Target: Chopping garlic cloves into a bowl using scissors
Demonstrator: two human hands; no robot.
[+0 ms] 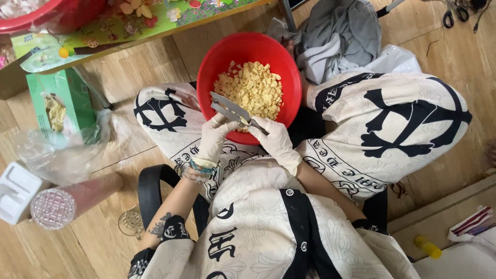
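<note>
While the knife [231,109] is gripped by the gloved right hand [276,142] over the red bowl [217,57] in the lap, its edge is best kept angled away. A small yellow piece is pinched by the left hand [214,138] fingertips at the bowl's near rim and should be held clear of the blade, above the yellow chunks [250,88].

Wooden floor [155,67] all around. Top left: red tub [46,13] on a low table with a colourful printed cover [155,20]. Below it, green carton [59,101] on the floor, crumpled clear plastic bag [62,150] just beside and partly over it. Far left edge: white plastic tray [15,191], touching a clear ribbed cup [54,206] lying on its side. Top centre-right: heap of grey cloth [341,36], white plastic bag [395,59] next to it. Top right corner: black scissors [454,13]. Bottom right: yellow cylinder, kind unclear [428,248], near a low ledge; red-and-white packet [473,222] on that ledge.
</note>
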